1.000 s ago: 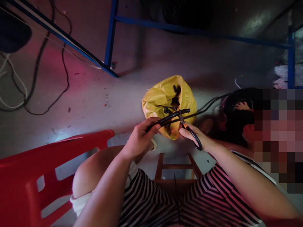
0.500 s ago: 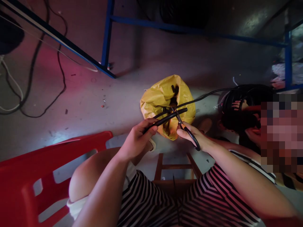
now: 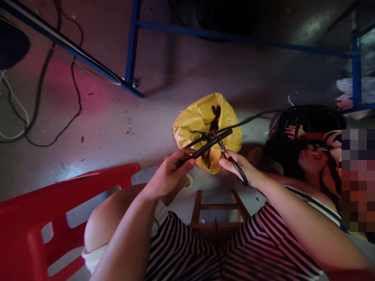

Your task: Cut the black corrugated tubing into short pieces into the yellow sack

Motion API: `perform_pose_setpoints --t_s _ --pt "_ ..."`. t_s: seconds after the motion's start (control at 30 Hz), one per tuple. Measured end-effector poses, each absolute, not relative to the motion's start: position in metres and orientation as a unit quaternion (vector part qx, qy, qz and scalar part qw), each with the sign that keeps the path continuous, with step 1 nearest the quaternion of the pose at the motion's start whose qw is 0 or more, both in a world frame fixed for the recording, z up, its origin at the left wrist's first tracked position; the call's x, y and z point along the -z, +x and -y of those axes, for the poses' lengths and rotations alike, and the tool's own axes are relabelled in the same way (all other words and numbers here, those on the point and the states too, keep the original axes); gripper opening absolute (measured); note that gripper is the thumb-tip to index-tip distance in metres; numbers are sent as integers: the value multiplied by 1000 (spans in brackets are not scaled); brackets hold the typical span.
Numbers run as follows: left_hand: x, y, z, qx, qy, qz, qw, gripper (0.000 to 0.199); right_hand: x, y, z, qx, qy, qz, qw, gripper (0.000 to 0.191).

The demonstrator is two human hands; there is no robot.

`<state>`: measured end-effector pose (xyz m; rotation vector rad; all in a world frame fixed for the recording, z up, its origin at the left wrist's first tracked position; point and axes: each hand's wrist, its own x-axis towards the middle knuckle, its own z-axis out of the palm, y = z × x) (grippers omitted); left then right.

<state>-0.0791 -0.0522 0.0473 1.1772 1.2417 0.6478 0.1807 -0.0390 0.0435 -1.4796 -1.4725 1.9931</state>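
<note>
dim grey floor [image 3: 105, 136]; ribbed black tube [image 3: 208, 146] and scissors [image 3: 227, 155] held above a yellow bag [image 3: 197, 117]
the left hand [image 3: 168, 169] pinches the ribbed black tube between thumb and fingers, its free end slanting over the bag's open mouth; the right hand [image 3: 238, 166] has its fingers wrapped about the scissors' handles, the blades crossing the tube near that end, though whether they grip it i cannot tell; a thin black cable [image 3: 249, 120] runs from beside the left hand over the bag's right edge to a black coil [image 3: 328, 113], where another person's hand [image 3: 292, 132] lies; open floor spreads left of the bag and beyond it toward a blue frame [image 3: 187, 28]; room is tighter nearer the body, a red chair [image 3: 79, 185] edging close to the left forearm [image 3: 125, 230]
</note>
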Motion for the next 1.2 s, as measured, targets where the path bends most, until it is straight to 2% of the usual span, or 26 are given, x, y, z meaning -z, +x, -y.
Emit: perform_pose_setpoints --t_s 0.2,0.33,0.43,0.53,0.77,1.2 --pt "-53 -81 49 -208 555 -525 611 29 -40 175 44 -626 -550 544 104 56" --pt "-47 -67 53 -255 532 -565 577 39 -40 169 52 -572 -577 581 51 52" --pt "-40 -55 57 -269 528 -598 539 34 -39 166 57 -563 -577 590 52 51" --pt "-36 -49 58 -252 549 -622 498 27 -37 167 58 -576 -576 577 59 52" --pt "-40 -53 55 -237 571 -629 471 25 -32 173 59 -701 -497 500 101 56" --pt "-41 -53 54 -241 576 -605 493 24 -32 174 59 -677 -519 516 77 52"
